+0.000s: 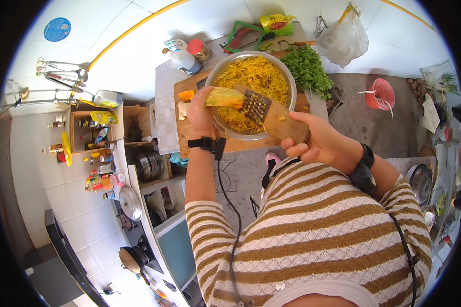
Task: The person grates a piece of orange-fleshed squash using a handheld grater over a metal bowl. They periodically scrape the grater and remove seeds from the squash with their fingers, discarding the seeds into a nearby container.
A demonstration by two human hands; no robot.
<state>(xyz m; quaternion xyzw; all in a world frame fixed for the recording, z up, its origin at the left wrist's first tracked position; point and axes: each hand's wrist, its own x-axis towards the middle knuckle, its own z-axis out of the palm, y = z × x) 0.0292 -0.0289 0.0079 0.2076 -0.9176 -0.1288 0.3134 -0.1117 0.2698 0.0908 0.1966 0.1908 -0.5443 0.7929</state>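
Observation:
My left hand (200, 111) grips a yellow-green piece of squash or pumpkin (224, 98), whose orange cut end lies against the metal teeth of a grater (257, 105). The grater's wooden board (286, 122) is held at its lower end by my right hand (317, 140). Both are above a large metal bowl (291, 78) heaped with orange-yellow shreds (253, 73). The bowl stands on a wooden cutting board (188, 132). Left of it on the board are an orange chunk (186, 95) and a pale piece, perhaps ginger (183, 110). A few shreds cling to the grater's wood.
Leafy green herbs (305, 67) lie right of the bowl. Behind it are a green frame (234, 36) and a yellow pouch (277, 26); a red-lidded jar (199, 50) and a bottle (184, 61) stand back left. A pink basket (380, 94) is on the floor at right.

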